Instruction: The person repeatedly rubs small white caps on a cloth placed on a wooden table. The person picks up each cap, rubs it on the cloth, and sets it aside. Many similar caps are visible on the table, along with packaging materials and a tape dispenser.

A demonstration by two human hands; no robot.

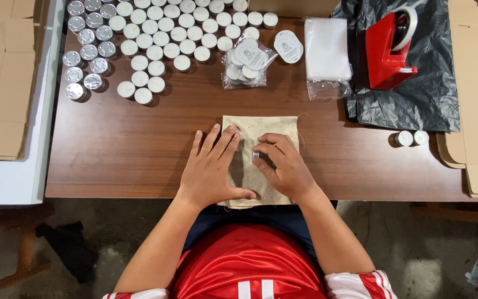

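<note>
Left hand: the left hand (pixel 212 169) is laid flat, fingers spread, on the left part of the cloth pouch (pixel 259 158); nothing is gripped, the cloth is only pressed down.
Right hand: the right hand (pixel 282 164) is rested on the right half of the pouch, fingers curled together, with the fingertips pinched on a small pale item (pixel 255 155) at the middle of the cloth; what the item is cannot be told.
Cloth pouch: a beige fabric piece is laid on the brown surface (pixel 123 149) at its near edge, just before the person, the lower end hanging slightly over the edge.
Candles: a large group of white tealights (pixel 161 33) is set out in rows at the far left, with empty metal cups (pixel 87 50) beside them.
Packed so far: one clear bag of tealights (pixel 245 63) is seen near round labels (pixel 289 45) and a stack of clear bags (pixel 327 50).
Left over: most tealights are judged unpacked; two loose tealights (pixel 412 138) are stood at the right.
Tape: a red tape dispenser (pixel 391 47) is placed on black plastic sheet (pixel 416 94).
</note>
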